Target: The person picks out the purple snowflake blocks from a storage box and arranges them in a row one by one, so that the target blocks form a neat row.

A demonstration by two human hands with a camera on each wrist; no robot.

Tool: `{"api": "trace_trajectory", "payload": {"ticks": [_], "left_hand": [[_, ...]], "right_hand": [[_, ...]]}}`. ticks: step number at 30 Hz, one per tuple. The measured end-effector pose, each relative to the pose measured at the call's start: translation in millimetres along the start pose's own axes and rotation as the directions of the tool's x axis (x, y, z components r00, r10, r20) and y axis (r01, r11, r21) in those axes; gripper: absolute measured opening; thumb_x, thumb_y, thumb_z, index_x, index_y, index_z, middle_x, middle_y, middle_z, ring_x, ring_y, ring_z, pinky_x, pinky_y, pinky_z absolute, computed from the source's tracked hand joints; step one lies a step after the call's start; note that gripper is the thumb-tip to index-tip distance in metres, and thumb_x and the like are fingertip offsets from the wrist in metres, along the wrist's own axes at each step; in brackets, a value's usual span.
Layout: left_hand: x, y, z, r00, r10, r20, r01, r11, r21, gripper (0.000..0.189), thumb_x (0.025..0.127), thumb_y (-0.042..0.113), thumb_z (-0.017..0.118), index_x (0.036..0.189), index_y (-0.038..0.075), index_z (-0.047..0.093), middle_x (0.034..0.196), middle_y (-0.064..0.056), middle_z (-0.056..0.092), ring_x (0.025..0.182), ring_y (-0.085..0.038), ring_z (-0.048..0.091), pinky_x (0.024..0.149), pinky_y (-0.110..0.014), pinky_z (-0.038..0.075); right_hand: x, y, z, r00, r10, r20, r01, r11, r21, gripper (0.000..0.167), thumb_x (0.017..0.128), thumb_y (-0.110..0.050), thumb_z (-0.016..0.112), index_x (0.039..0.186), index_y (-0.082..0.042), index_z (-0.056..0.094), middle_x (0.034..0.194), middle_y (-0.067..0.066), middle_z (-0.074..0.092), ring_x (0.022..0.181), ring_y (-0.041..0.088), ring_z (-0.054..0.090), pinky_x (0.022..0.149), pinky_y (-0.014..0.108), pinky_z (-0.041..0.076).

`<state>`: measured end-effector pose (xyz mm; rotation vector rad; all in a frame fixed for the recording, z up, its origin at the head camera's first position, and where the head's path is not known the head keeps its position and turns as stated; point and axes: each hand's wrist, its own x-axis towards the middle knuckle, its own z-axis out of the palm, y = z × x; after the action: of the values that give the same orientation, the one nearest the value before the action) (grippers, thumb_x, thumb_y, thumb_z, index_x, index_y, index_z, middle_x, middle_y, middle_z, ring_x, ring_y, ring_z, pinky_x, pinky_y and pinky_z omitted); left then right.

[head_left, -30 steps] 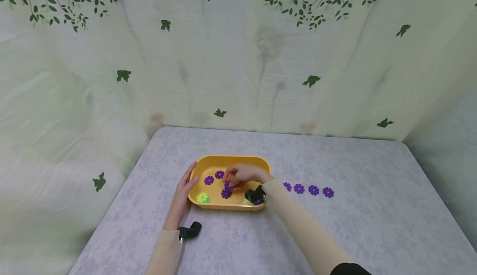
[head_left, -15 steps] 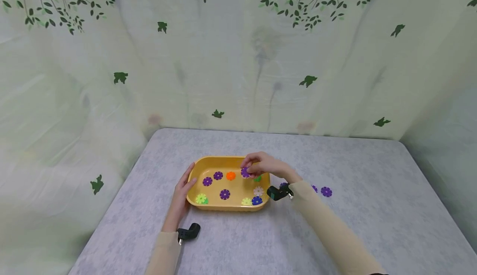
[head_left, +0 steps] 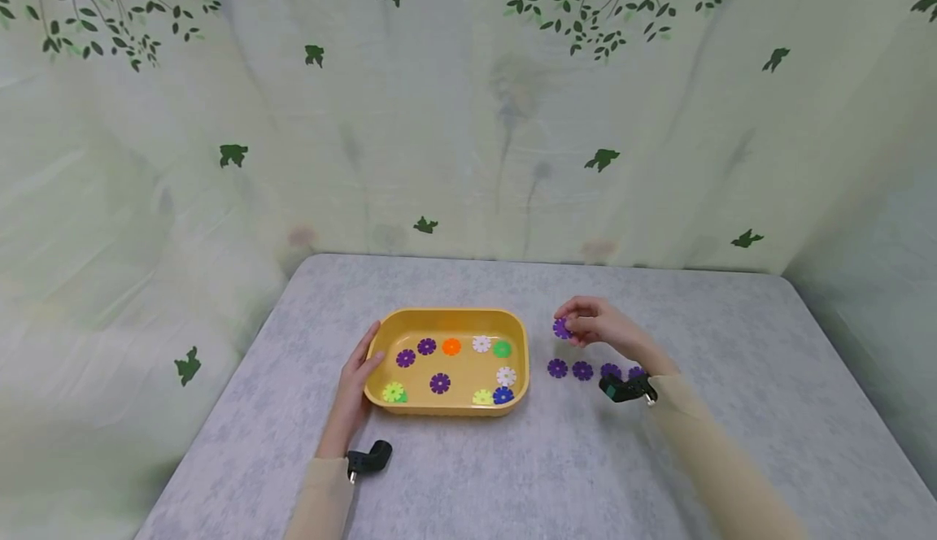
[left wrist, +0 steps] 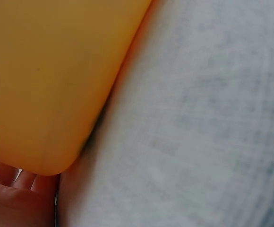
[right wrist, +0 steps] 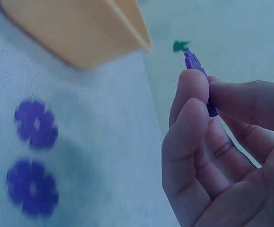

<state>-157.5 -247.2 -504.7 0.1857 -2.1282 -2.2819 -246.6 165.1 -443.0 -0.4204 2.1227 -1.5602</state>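
My right hand (head_left: 603, 330) pinches a purple flower-shaped disc (head_left: 562, 328) between thumb and fingertips, raised over the table to the right of the tray. The right wrist view shows this disc (right wrist: 202, 82) nearly edge-on. My left hand (head_left: 357, 369) grips the left end of the yellow tray (head_left: 446, 408), thumb over the rim and fingers along the outer wall. In the left wrist view the fingers (left wrist: 26, 182) show at the tray's corner. Inside the tray lie several flower discs: purple, an orange one (head_left: 451, 346), white, green, yellow and a blue one (head_left: 503, 394).
Several purple discs (head_left: 582, 371) lie in a row on the grey table (head_left: 468, 475), right of the tray, partly behind the right wrist camera (head_left: 626, 388). A leaf-patterned cloth (head_left: 439, 117) hangs behind the table.
My right hand has lifted a purple disc out of the tray and carried it right, over the row. The left hand stays at the tray's left end.
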Motion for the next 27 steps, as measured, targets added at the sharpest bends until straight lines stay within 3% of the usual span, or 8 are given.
{"api": "trace_trajectory", "payload": {"ticks": [8, 15, 21, 27], "left_hand": [[1.5, -2.6, -0.8, 1.000, 0.001, -0.003, -0.001, 1.000, 0.018, 0.053, 0.101, 0.024, 0.049, 0.151, 0.025, 0.032, 0.156, 0.007, 0.023, 0.143, -0.012, 0.016, 0.115, -0.036, 0.017], [1.0, -2.1, -0.3, 1.000, -0.005, 0.005, 0.005, 1.000, 0.017, 0.053, 0.101, 0.024, 0.049, 0.151, 0.027, 0.032, 0.156, 0.009, 0.023, 0.143, -0.011, 0.015, 0.115, -0.035, 0.018], [2.0, -3.5, -1.5, 1.000, -0.008, 0.000, 0.008, 1.000, -0.010, 0.052, 0.101, 0.023, 0.049, 0.150, 0.028, 0.033, 0.155, 0.011, 0.024, 0.142, -0.009, 0.017, 0.114, -0.032, 0.020], [3.3, -4.5, -1.4, 1.000, -0.011, 0.005, 0.011, 1.000, -0.017, 0.052, 0.101, 0.024, 0.049, 0.150, 0.028, 0.032, 0.156, 0.010, 0.023, 0.142, -0.010, 0.018, 0.114, -0.033, 0.020]], "right_hand": [[-43.8, 34, -36, 0.996, 0.033, -0.086, -0.033, 0.999, 0.004, 0.028, 0.098, -0.010, 0.050, 0.117, 0.010, 0.051, 0.086, 0.011, 0.057, 0.072, 0.018, 0.056, 0.070, 0.035, 0.055], [-76.9, 65, -56, 0.980, 0.090, -0.178, -0.091, 0.996, 0.006, 0.030, 0.098, -0.009, 0.050, 0.118, 0.013, 0.050, 0.089, 0.010, 0.059, 0.070, 0.016, 0.059, 0.066, 0.029, 0.056], [-98.9, 83, -63, 0.959, 0.150, -0.241, -0.159, 0.987, -0.017, 0.030, 0.098, -0.007, 0.050, 0.118, 0.015, 0.050, 0.088, 0.010, 0.060, 0.067, 0.018, 0.061, 0.062, 0.030, 0.056], [-107.0, 93, -62, 0.930, 0.200, -0.307, -0.240, 0.966, -0.096, 0.026, 0.096, -0.005, 0.050, 0.115, 0.013, 0.052, 0.087, 0.011, 0.060, 0.065, 0.021, 0.062, 0.058, 0.031, 0.056]]}}
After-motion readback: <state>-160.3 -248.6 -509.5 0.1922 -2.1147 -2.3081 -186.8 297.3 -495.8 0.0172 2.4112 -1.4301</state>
